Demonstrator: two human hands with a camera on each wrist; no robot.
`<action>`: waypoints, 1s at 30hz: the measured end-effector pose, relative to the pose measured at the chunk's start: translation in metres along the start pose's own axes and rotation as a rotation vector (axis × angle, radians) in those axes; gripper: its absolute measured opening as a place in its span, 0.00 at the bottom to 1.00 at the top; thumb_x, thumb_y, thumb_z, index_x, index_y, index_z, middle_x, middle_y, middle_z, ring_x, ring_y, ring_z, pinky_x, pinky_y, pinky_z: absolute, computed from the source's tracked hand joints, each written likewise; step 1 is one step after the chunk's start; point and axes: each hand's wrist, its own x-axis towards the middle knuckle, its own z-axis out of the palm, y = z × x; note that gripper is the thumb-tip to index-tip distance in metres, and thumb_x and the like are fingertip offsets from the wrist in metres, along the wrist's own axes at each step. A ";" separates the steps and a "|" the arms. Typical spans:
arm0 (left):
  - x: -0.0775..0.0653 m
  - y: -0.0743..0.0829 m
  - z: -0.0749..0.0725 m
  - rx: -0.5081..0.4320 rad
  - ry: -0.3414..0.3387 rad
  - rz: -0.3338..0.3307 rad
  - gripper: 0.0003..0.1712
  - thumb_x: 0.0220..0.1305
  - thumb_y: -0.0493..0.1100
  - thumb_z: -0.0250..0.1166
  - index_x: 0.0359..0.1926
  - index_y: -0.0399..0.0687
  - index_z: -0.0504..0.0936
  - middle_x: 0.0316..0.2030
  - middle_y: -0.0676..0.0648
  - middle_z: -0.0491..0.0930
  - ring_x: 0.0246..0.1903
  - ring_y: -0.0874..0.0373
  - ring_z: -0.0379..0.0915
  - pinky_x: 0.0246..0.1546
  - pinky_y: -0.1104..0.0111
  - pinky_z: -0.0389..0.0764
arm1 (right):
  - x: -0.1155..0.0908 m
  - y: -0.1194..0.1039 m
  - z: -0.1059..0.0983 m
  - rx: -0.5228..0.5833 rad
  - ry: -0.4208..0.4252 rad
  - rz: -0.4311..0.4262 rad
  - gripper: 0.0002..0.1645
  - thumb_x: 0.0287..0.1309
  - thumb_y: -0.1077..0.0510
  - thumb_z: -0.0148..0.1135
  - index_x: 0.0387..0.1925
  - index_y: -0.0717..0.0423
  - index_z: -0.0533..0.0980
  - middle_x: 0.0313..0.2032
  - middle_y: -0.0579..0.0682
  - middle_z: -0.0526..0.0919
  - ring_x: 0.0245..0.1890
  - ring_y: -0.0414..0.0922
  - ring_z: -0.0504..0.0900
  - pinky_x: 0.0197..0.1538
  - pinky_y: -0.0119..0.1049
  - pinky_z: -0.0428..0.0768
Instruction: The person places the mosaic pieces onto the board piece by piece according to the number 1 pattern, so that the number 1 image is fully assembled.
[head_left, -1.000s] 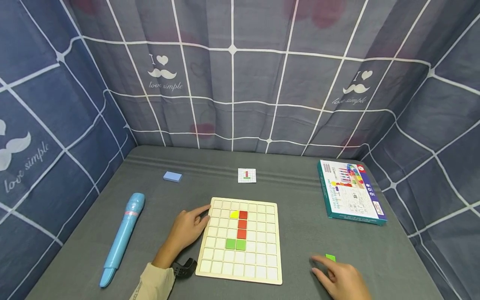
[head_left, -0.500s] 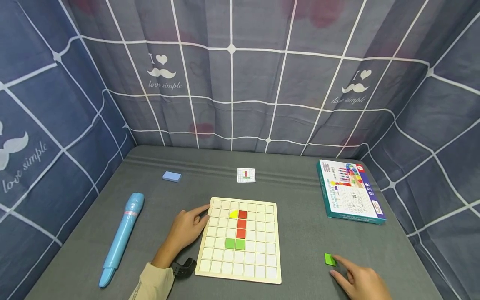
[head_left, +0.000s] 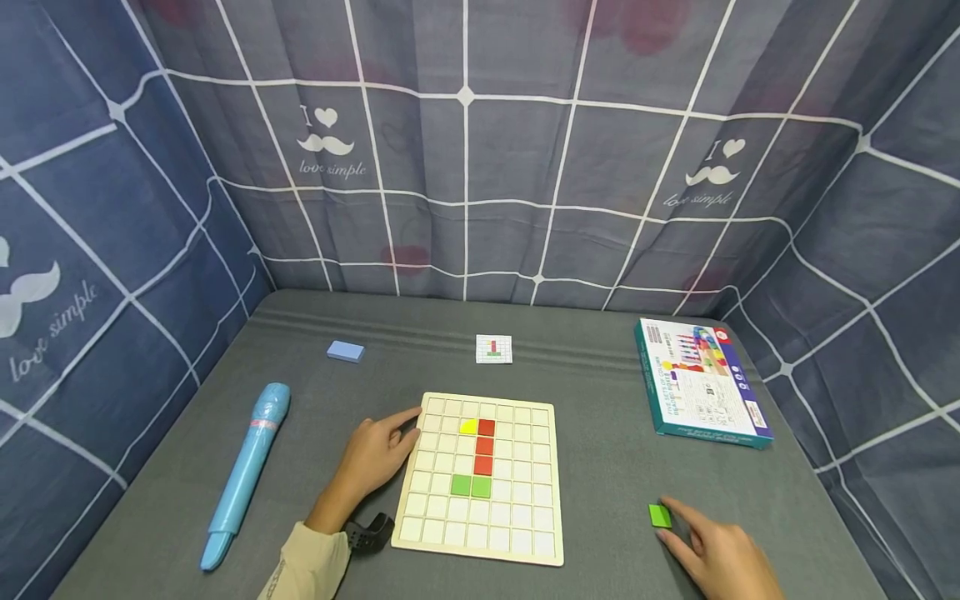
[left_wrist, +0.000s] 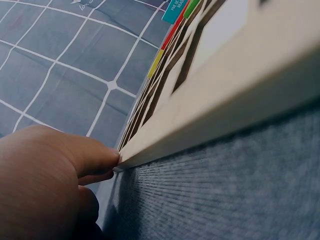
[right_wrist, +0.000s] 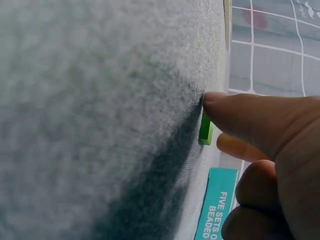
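Observation:
In the head view, my left hand (head_left: 375,454) rests at the left edge of a pale wooden grid board (head_left: 517,533). Its index finger and thumb touch that edge; the left wrist view shows a fingertip against the board's corner (left_wrist: 125,160). Set in the grid are a yellow tile (head_left: 468,427), a red column (head_left: 483,446) and two green tiles (head_left: 471,486). To the right, a loose green tile (head_left: 660,516) lies flat on the table. Around its right side is my right hand (head_left: 723,554), index finger at the tile's far edge and thumb close to its near side, without a visible pinch.
A small pattern card (head_left: 493,349) and a blue block (head_left: 345,352) lie behind the board. A light-blue microphone-shaped tube (head_left: 246,475) is at the left. A teal-edged flat box (head_left: 701,383) sits at the back right. Grid-patterned curtains (head_left: 420,167) enclose the table.
My right hand has shifted right, uncovering more of the loose green tile, which stays in about the same place. The left hand and the board have not visibly moved.

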 end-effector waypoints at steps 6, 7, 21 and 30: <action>0.003 0.002 -0.001 -0.001 0.009 0.019 0.21 0.67 0.41 0.70 0.60 0.46 0.85 0.08 0.71 0.48 0.10 0.71 0.41 0.26 0.67 0.58 | 0.005 0.002 0.000 0.008 -0.009 -0.006 0.23 0.56 0.49 0.76 0.52 0.51 0.86 0.17 0.39 0.64 0.16 0.36 0.59 0.22 0.32 0.56; 0.003 0.002 -0.001 -0.003 0.008 0.018 0.21 0.67 0.41 0.70 0.60 0.46 0.85 0.08 0.71 0.49 0.10 0.71 0.41 0.24 0.67 0.57 | 0.006 0.002 0.000 0.009 -0.010 -0.004 0.22 0.56 0.48 0.76 0.51 0.50 0.86 0.17 0.39 0.64 0.16 0.37 0.59 0.22 0.32 0.56; 0.001 -0.001 0.000 -0.043 -0.042 -0.041 0.22 0.69 0.42 0.68 0.63 0.49 0.83 0.07 0.66 0.53 0.10 0.75 0.39 0.15 0.73 0.50 | 0.008 -0.006 0.001 -0.020 0.064 -0.055 0.16 0.55 0.44 0.77 0.42 0.45 0.87 0.15 0.38 0.62 0.15 0.35 0.57 0.22 0.33 0.55; 0.000 -0.002 -0.001 -0.031 -0.047 -0.046 0.22 0.70 0.43 0.68 0.63 0.50 0.83 0.07 0.66 0.52 0.10 0.72 0.40 0.16 0.72 0.50 | 0.011 -0.021 0.000 -0.044 0.179 -0.168 0.14 0.54 0.41 0.77 0.40 0.40 0.87 0.14 0.33 0.59 0.15 0.32 0.56 0.21 0.32 0.56</action>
